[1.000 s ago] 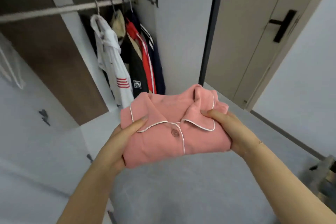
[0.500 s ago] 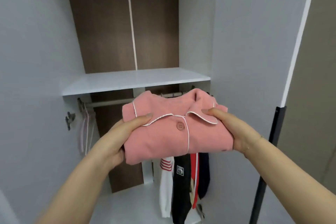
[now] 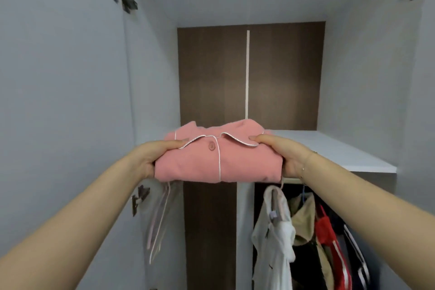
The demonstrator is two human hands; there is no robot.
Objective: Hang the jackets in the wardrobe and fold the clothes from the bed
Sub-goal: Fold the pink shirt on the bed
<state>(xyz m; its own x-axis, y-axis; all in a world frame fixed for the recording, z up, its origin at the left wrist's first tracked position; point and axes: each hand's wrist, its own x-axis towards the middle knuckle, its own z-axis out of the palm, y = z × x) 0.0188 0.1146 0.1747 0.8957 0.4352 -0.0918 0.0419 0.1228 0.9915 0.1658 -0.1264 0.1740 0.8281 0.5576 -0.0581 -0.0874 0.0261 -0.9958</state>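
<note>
Both of your hands, left hand [image 3: 150,160] and right hand [image 3: 286,158], grip the folded pink pajama top [image 3: 217,160] firmly; slide it level onto the shelf [image 3: 334,150] before letting go.

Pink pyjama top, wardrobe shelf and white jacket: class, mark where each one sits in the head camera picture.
pink pyjama top [image 3: 200,165]: head view, front panel left of the white piping.
wardrobe shelf [image 3: 334,148]: head view, bare top surface right of the hands.
white jacket [image 3: 273,242]: head view, its body hanging under the shelf.
</note>
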